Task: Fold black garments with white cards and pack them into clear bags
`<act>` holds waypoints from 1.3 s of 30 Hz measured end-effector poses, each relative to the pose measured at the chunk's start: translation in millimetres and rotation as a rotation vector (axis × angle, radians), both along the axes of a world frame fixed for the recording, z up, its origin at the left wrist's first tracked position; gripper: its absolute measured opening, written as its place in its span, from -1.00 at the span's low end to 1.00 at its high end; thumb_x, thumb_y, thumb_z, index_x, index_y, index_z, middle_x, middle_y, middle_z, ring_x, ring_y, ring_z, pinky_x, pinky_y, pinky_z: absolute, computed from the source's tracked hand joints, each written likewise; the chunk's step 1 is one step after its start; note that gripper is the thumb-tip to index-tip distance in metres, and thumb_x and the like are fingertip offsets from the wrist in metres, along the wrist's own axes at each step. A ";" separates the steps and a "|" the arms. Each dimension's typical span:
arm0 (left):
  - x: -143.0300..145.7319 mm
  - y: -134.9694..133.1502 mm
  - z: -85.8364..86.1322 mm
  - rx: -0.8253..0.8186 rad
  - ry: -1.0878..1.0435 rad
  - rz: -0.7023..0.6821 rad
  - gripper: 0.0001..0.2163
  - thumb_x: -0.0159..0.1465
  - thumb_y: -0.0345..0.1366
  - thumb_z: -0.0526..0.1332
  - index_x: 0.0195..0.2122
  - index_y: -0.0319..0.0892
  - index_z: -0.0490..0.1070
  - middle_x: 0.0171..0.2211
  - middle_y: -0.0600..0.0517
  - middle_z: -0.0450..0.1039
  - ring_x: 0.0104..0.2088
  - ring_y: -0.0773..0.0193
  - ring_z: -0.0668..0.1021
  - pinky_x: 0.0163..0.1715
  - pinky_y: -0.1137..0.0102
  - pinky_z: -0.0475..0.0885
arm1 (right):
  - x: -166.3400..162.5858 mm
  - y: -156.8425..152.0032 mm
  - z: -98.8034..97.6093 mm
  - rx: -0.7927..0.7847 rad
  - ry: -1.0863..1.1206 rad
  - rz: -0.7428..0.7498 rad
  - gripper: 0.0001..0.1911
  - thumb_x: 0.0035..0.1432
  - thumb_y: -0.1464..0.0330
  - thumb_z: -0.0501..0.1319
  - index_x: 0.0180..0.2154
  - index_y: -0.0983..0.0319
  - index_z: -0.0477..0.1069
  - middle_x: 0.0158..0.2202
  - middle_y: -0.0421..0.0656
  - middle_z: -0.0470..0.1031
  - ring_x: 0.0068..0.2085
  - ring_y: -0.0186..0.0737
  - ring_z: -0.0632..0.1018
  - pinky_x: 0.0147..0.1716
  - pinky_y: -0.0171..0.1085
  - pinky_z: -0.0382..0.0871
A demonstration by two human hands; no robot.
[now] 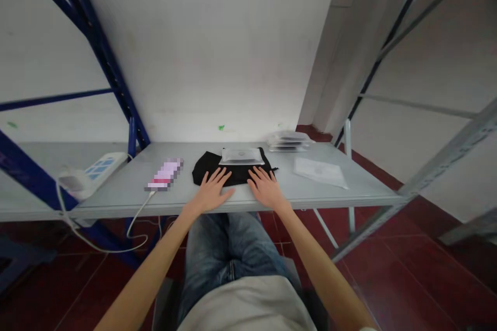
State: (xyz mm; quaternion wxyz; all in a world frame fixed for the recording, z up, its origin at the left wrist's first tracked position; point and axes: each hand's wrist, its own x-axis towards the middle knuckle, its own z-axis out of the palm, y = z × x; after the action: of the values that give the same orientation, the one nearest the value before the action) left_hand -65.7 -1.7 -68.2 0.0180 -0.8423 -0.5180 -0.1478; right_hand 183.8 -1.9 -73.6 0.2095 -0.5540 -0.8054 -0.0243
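Observation:
A black cloth item (202,166), perhaps a pouch or folded fabric, lies flat on the grey shelf top in front of me. On its far part rests a clear plastic packet (241,155) with something pale inside. My left hand (210,190) lies palm down, fingers spread, its fingertips on the near edge of the black cloth. Likewise flat and spread, my right hand (267,186) touches the cloth's near right part. Neither hand holds anything.
Several clear packets (289,140) are stacked at the back right, with one white flat packet (320,172) nearer. To the left lie a blurred phone (165,174) on a white cable (136,217) and a power strip (101,171). Blue rack posts (112,70) flank the grey shelf (349,197).

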 end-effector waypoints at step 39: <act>2.4 -2.6 4.0 -0.023 -0.002 -0.001 -0.36 0.47 0.10 0.01 0.49 -0.05 0.09 0.50 -0.10 0.07 0.50 -0.04 0.12 0.45 -0.17 -0.06 | 0.0 1.1 -1.8 -0.031 0.007 -0.010 -0.46 0.50 0.15 0.01 0.40 0.14 0.27 0.45 -0.05 0.24 0.46 0.03 0.20 0.41 0.16 0.04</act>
State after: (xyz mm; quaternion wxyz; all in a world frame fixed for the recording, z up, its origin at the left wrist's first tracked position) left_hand -63.4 -4.2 -64.2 0.0077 -0.8426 -0.5193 -0.1425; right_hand 183.8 -0.7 -75.4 0.2035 -0.5611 -0.8023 -0.0110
